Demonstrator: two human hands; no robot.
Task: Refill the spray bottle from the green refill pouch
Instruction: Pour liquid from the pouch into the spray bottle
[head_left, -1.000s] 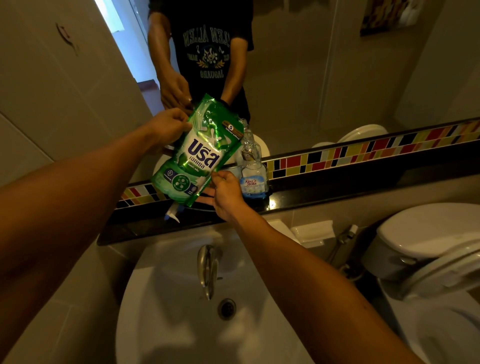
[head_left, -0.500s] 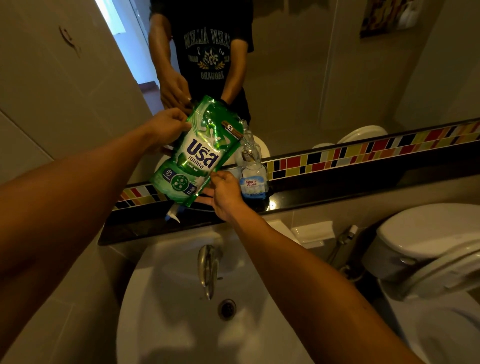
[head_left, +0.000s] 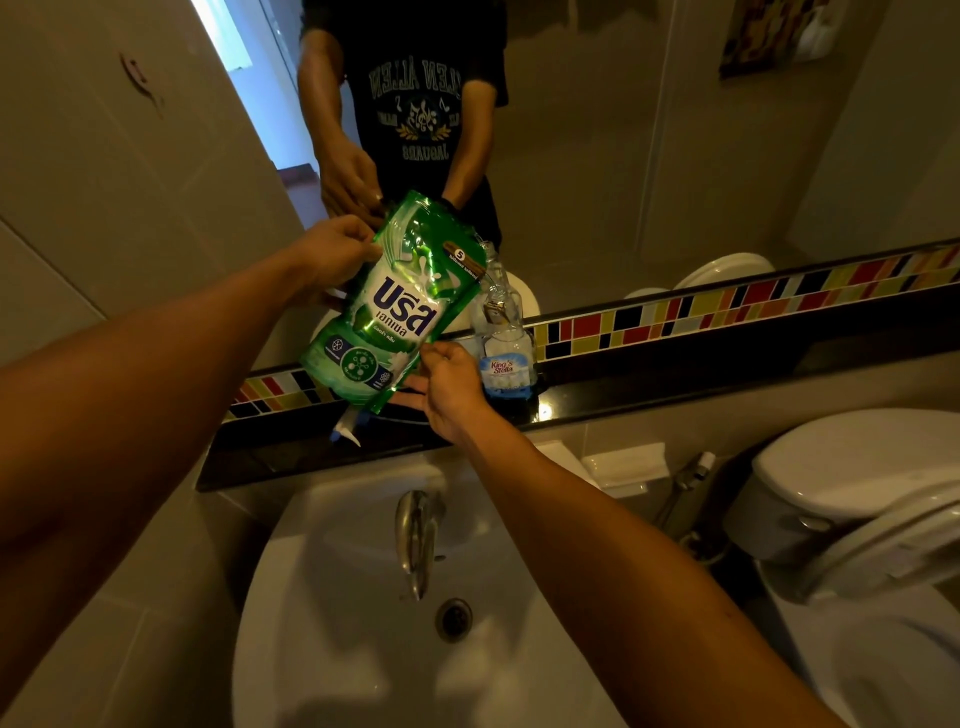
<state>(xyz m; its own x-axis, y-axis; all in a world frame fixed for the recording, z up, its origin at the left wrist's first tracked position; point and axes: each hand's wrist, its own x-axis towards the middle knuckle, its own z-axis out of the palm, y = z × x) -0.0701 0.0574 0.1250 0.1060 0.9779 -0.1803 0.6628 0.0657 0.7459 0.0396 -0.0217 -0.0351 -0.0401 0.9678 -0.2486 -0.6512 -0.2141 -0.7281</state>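
Note:
I hold the green refill pouch tilted over the black ledge, its upper right corner leaning toward the neck of the clear spray bottle. My left hand grips the pouch's upper left edge. My right hand holds its lower right corner, just left of the bottle. The bottle stands upright on the ledge with no spray head on it and a blue-and-white label. A white and blue part, perhaps the spray head, lies on the ledge under the pouch.
Below the ledge are a white basin and a metal tap. A toilet with a raised seat stands at the right. A mirror above the coloured tile strip reflects the person. A tiled wall closes the left side.
The pouch and both hands have stayed almost where they were; the view shifted only slightly.

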